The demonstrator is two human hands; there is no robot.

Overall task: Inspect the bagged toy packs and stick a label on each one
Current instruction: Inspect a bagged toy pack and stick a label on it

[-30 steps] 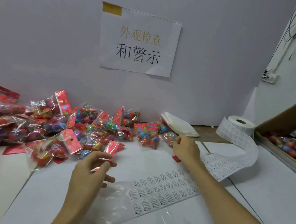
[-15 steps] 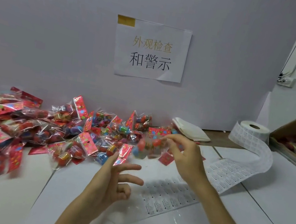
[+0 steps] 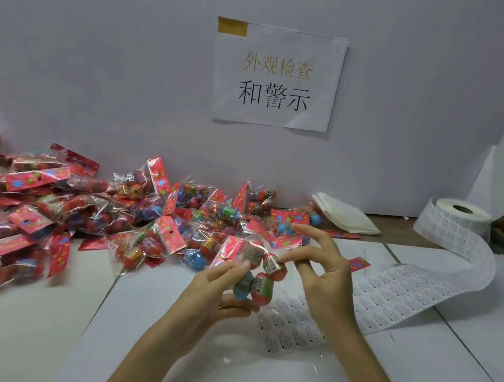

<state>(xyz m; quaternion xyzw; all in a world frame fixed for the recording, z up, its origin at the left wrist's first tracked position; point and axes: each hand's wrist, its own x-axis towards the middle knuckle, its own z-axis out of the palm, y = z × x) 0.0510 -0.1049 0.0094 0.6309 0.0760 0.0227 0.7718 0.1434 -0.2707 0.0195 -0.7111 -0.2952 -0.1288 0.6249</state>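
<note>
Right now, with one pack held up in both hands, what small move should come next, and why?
Probably free the right hand and lower it to the label strip to peel one label. The left hand grips the toy pack well enough to hold it alone, the strip lies just below, and no loose label shows on either hand.

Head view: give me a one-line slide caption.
One bagged toy pack held by left hand and right hand near the label strip, pile of packs behind.

Toy packs [image 3: 75, 212] heaped left on the table [image 3: 23, 336], label roll [image 3: 461, 217] right, sign [image 3: 275, 75] on wall [image 3: 101, 51] behind.
</note>
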